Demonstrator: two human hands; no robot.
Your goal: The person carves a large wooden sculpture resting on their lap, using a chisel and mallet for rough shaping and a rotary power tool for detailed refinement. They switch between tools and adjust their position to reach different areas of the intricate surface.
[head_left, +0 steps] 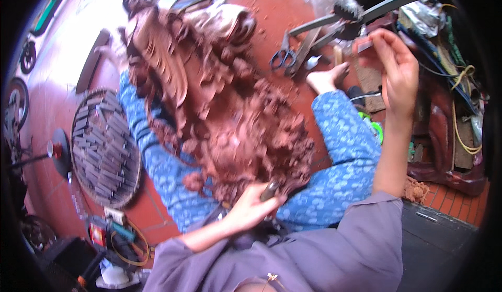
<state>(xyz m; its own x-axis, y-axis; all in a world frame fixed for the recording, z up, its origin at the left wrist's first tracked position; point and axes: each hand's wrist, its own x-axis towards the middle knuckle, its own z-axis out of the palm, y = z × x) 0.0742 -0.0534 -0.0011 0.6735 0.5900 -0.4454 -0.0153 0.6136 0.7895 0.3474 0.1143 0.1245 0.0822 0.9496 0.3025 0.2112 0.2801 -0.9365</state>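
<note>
A large reddish-brown wood carving point(219, 109) lies across my lap, between my legs in blue patterned trousers point(345, 150). My left hand point(251, 205) rests at the carving's near edge and is closed around a dark tool handle point(270, 190). My right hand point(392, 69) is raised over the far right side, pinching a small flat grey piece point(364, 45) between thumb and fingers. My bare foot point(327, 78) sits beyond the carving.
A round woven tray point(104, 148) holding several chisels sits on the red tiled floor at left. Scissors point(282, 57), a brush point(346, 13) and long tools lie at the top. Cords and a carved wooden block point(449, 130) crowd the right. Small tools sit at lower left.
</note>
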